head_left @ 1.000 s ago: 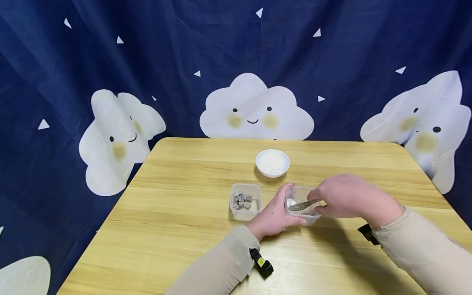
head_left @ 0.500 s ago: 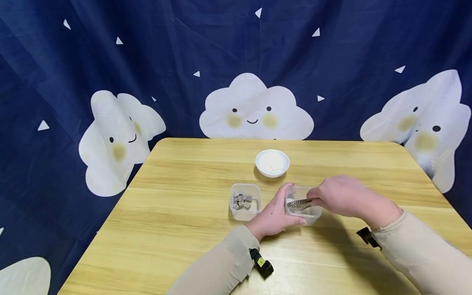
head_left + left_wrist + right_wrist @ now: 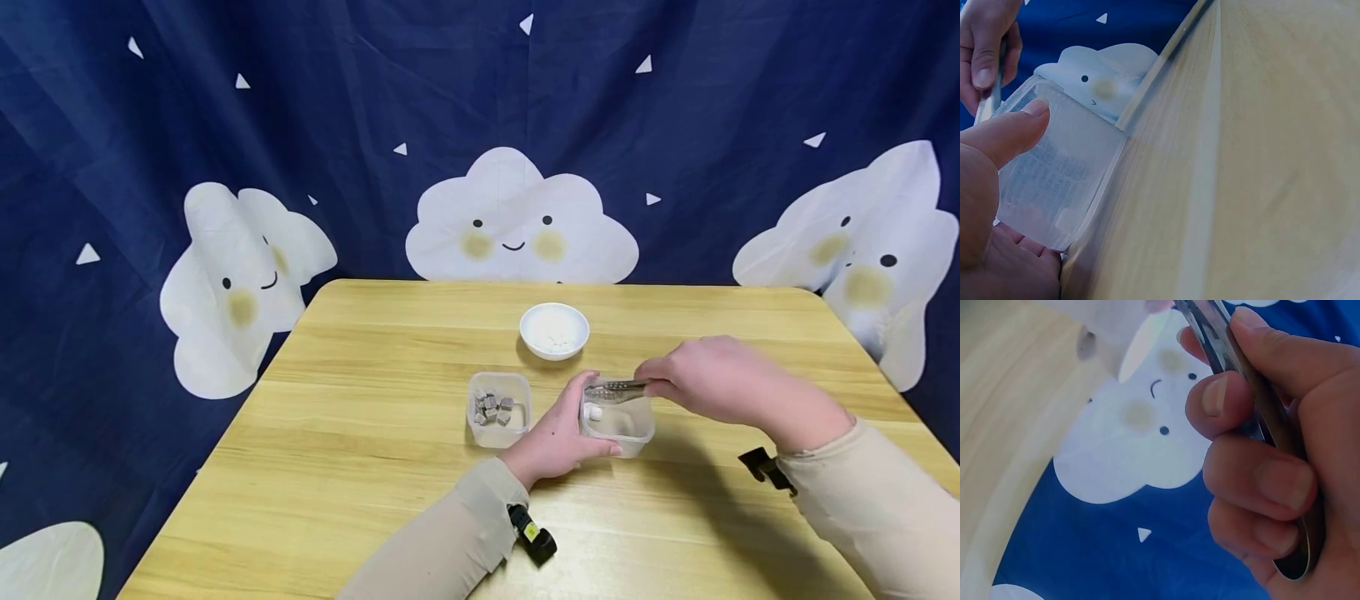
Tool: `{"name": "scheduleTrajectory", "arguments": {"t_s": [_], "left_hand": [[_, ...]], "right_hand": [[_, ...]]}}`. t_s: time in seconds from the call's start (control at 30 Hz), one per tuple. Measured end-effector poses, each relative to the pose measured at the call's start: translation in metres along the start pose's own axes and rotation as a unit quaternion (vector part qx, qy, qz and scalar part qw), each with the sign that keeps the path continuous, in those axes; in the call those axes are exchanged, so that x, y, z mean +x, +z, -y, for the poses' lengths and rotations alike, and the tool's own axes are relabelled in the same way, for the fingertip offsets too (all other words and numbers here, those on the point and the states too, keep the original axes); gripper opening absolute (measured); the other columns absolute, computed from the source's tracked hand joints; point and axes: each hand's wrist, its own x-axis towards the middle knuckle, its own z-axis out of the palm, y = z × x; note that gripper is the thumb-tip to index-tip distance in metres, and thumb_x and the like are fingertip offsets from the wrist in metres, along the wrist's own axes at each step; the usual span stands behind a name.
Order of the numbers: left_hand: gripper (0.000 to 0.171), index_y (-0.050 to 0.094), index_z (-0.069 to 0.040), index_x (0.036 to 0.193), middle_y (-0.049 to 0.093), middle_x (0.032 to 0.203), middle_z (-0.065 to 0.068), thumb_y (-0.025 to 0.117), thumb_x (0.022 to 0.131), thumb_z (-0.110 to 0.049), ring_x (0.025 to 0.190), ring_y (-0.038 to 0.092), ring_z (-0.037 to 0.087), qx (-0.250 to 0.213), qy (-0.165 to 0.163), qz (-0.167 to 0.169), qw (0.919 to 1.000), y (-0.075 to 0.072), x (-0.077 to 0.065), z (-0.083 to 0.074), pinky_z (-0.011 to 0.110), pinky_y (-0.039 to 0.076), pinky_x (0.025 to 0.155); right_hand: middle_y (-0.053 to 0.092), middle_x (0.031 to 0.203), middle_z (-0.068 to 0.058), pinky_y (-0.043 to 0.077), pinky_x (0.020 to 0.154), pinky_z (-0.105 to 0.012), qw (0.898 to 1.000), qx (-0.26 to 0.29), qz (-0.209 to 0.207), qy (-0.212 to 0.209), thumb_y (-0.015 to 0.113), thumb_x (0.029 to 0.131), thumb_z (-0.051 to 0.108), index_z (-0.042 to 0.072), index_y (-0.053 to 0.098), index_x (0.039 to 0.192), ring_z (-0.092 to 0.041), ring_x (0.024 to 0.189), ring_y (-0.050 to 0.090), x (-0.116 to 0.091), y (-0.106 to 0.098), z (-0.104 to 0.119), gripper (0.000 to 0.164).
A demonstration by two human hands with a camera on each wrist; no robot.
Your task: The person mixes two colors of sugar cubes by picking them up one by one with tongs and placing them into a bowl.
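My left hand grips a clear plastic container from its left side, thumb on the near wall. In the left wrist view the same container shows between thumb and fingers. Inside, a small white lump lies at the left. My right hand holds metal tongs with holes in their ends, which reach in over the container's far part, beyond the lump. Curled fingers wrap the handle of the tongs in the right wrist view.
To the left stands another clear container with several small grey cubes. A white bowl with white contents sits farther back on the wooden table. Behind the table hangs a dark blue curtain with cloud prints.
The tongs have moved from low over the white lump to the container's far side, so the lump shows again. My right hand has shifted slightly away and right. The left hand stays put.
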Motion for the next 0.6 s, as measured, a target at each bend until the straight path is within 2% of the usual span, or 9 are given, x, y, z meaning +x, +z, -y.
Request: {"name": "scheduleTrajectory", "arguments": {"t_s": [0.2,0.37,0.47,0.6], "left_hand": [[0.105,0.02,-0.033,0.157,0.044,0.149,-0.006,0.089,0.078,-0.032,0.127,0.046,0.009,-0.009,-0.003,0.001,1.0,0.0,0.001,0.001,0.034,0.036,0.111],[0.106,0.02,-0.036,0.157,0.043,0.15,-0.006,0.09,0.078,-0.032,0.13,0.045,0.009,-0.002,-0.012,-0.005,0.9999,0.0,0.0,0.0,0.037,0.035,0.112],[0.106,0.021,-0.033,0.158,0.045,0.148,-0.005,0.09,0.077,-0.031,0.13,0.045,0.009,-0.003,-0.015,-0.007,0.9999,0.0,0.0,0.0,0.038,0.035,0.111],[0.107,0.021,-0.026,0.159,0.046,0.146,-0.005,0.091,0.077,-0.029,0.129,0.045,0.009,-0.006,-0.015,-0.006,0.9999,0.001,0.0,-0.001,0.037,0.035,0.112]], "right_hand": [[0.068,0.081,0.012,0.053,0.06,-0.047,0.999,-0.006,-0.035,0.032,0.073,0.094,0.021,0.023,0.073,0.102,-0.013,0.067,0.065,0.005,-0.009,-0.006,0.008],[0.06,0.073,0.012,0.05,0.058,-0.046,0.996,-0.003,-0.051,0.067,0.067,0.098,0.024,0.022,0.068,0.1,-0.011,0.063,0.058,0.017,-0.005,-0.013,0.003],[0.057,0.07,0.011,0.046,0.055,-0.044,0.995,-0.002,-0.05,0.084,0.065,0.1,0.025,0.022,0.067,0.099,-0.012,0.06,0.053,0.026,0.002,-0.018,0.004],[0.059,0.071,0.009,0.045,0.052,-0.044,0.994,-0.002,-0.055,0.095,0.065,0.1,0.025,0.021,0.068,0.1,-0.014,0.06,0.055,0.037,0.012,-0.022,0.005]]}}
